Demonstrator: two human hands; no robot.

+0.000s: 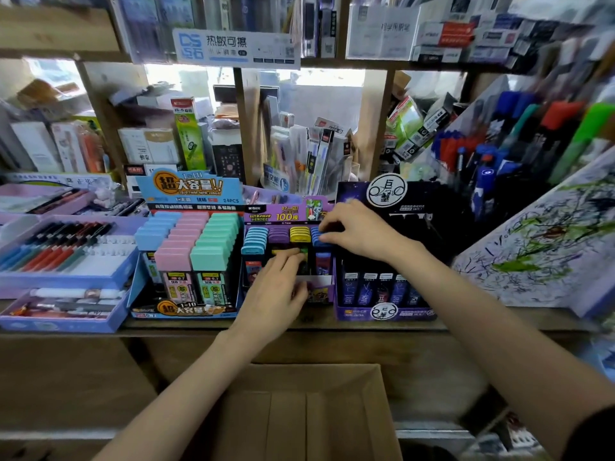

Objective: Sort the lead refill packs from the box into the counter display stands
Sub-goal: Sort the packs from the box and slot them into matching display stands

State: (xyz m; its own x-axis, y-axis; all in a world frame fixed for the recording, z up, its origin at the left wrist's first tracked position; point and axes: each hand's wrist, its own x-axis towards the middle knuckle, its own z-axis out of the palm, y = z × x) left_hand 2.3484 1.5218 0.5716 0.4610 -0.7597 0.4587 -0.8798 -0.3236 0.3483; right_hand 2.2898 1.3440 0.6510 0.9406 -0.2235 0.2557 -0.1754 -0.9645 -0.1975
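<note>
Three display stands of lead refill packs line the counter: a blue stand [186, 191] on the left, a purple stand [283, 212] in the middle, a dark purple stand [382, 311] on the right. My left hand [271, 291] reaches into the middle stand's front, its fingers pinching a green-topped pack [301, 252]. My right hand [357, 229] is over the stand's right column, fingers curled on a blue-capped pack [317, 239]. The open cardboard box [299, 414] is below the counter, between my forearms; no packs show inside it.
Purple trays of pens [63, 251] fill the counter's left side. A tilted rack of markers [519, 141] and a scribbled test pad [545, 247] stand to the right. Shelves behind are crowded with stationery boxes. The wooden counter edge [299, 327] runs in front of the stands.
</note>
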